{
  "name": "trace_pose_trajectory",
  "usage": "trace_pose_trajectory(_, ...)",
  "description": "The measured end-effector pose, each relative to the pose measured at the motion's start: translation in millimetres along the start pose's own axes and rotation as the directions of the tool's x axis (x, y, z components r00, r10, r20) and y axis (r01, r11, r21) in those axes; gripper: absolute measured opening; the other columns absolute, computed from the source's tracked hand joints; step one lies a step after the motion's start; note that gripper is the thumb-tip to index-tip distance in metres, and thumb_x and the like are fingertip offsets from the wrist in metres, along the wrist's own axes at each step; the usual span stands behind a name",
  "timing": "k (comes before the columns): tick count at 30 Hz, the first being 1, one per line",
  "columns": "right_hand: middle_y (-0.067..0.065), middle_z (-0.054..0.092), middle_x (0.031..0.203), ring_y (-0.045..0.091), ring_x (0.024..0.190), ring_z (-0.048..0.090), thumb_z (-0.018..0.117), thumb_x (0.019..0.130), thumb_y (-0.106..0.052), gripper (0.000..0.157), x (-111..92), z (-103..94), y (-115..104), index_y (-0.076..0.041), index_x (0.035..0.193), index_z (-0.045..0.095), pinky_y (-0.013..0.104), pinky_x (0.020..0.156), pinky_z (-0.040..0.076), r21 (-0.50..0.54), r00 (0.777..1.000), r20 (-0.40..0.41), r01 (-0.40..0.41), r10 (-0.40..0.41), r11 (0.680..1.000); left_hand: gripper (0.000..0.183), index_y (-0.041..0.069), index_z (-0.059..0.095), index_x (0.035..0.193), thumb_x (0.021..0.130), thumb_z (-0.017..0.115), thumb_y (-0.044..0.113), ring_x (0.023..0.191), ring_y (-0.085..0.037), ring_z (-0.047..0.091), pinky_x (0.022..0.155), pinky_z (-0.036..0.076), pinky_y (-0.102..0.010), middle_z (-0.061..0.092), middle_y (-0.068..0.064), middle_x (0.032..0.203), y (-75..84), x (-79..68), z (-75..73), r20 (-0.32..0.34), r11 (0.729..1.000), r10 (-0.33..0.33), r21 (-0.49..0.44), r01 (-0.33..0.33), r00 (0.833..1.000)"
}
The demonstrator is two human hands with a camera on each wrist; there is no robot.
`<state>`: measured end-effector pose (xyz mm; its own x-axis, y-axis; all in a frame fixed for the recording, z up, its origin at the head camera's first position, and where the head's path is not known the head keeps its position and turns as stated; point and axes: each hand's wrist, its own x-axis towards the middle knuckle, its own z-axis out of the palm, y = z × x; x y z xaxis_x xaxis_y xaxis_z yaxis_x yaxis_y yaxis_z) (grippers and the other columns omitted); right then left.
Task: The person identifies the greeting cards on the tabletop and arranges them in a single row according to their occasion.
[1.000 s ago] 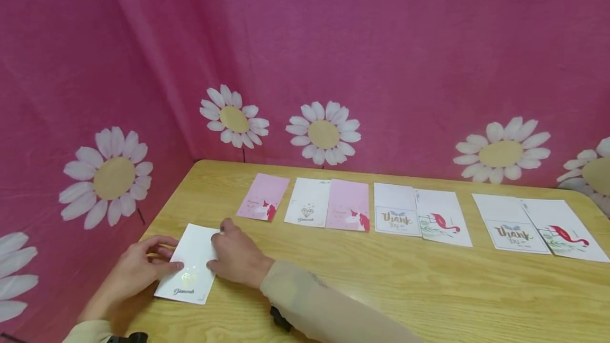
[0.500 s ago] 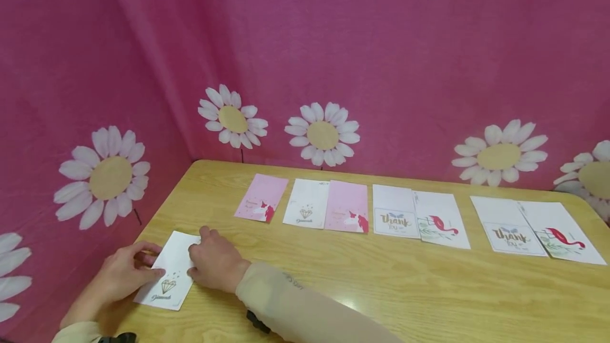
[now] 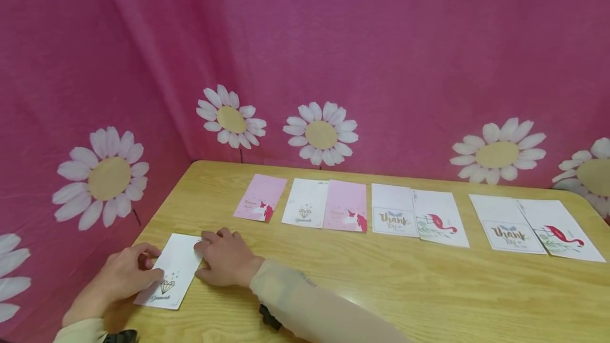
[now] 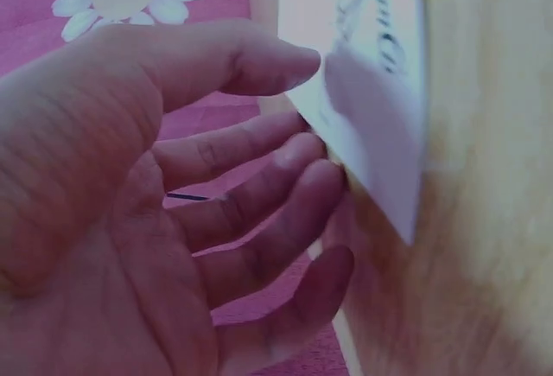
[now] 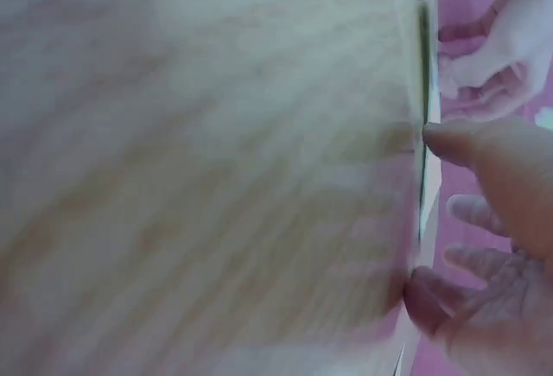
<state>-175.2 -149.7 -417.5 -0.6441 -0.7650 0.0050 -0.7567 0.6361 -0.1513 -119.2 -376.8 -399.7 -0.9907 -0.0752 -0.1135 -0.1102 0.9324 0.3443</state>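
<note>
A white greeting card [image 3: 177,263] printed with a gold diamond and small lettering lies near the table's left edge in the head view. My left hand [image 3: 116,274] holds its left side, the thumb over the face and the fingers at the edge. The left wrist view shows the thumb's shadow on the card [image 4: 380,108]. My right hand [image 3: 229,258] touches the opposite long edge with thumb and fingertips. Seen edge-on in the right wrist view, the card [image 5: 424,73] shows a narrow dark gap; whether this is a fold or a second card, I cannot tell.
Along the back of the wooden table [image 3: 357,274] lie a pink unicorn card [image 3: 261,195], a diamond card [image 3: 305,200] overlapping another pink card, and two pairs of thank-you [image 3: 393,210] and flamingo cards [image 3: 440,218]. A pink flowered curtain [image 3: 381,68] hangs behind.
The diamond card has moved left and toward me with both hands, mostly in the first half second. Since then my right hand has shifted slightly right, its fingers now at the card's edge.
</note>
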Motion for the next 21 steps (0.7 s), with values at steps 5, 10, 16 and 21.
trace_pose_trajectory(5,0.008,0.046,0.159,0.022,0.148,0.043,0.063,0.098,-0.031,0.049,-11,-5.9,28,-0.015,0.144,0.056,0.03,0.119,0.038,0.257,0.997,-0.033,0.081,-0.075,0.963,0.038,0.002,0.067,0.114,0.086,0.075,0.026,0.081,-0.014,0.058,0.073,0.044,-0.034,0.065,0.003,0.085,2.8,1.6,-3.8,-0.016,1.0,0.018,-0.017,-0.018,1.0)
trace_pose_trajectory(10,0.009,0.053,0.151,0.02,0.144,0.048,0.06,0.101,-0.026,0.041,-32,-14.8,65,-0.011,0.139,0.06,0.029,0.119,0.039,0.374,0.994,-0.085,0.096,-0.069,0.922,0.036,0.003,0.067,0.12,0.093,0.072,0.027,0.089,-0.022,0.07,0.071,0.05,-0.03,0.071,-0.002,0.094,23.8,5.1,-5.1,-0.078,0.994,0.038,-0.096,-0.046,0.996)
trace_pose_trajectory(16,0.006,0.065,0.133,0.021,0.125,0.061,0.063,0.1,-0.024,0.033,-61,-24.7,104,-0.009,0.129,0.067,0.033,0.11,0.048,0.374,0.984,-0.179,0.06,0.008,0.926,0.034,0.005,0.066,0.125,0.098,0.068,0.027,0.09,-0.021,0.07,0.067,0.05,-0.026,0.072,-0.006,0.101,64.3,15.2,3.1,-0.114,0.969,0.101,-0.215,-0.124,0.988)
trace_pose_trajectory(21,0.007,0.064,0.131,0.023,0.12,0.062,0.064,0.099,-0.024,0.032,-81,-33.3,129,-0.011,0.128,0.068,0.04,0.106,0.052,0.43,0.967,-0.201,-0.055,0.155,0.901,0.031,0.006,0.066,0.124,0.098,0.069,0.022,0.089,-0.019,0.066,0.069,0.051,-0.027,0.07,-0.007,0.102,94.8,25.4,14.7,-0.104,0.949,0.143,-0.269,-0.167,0.984)
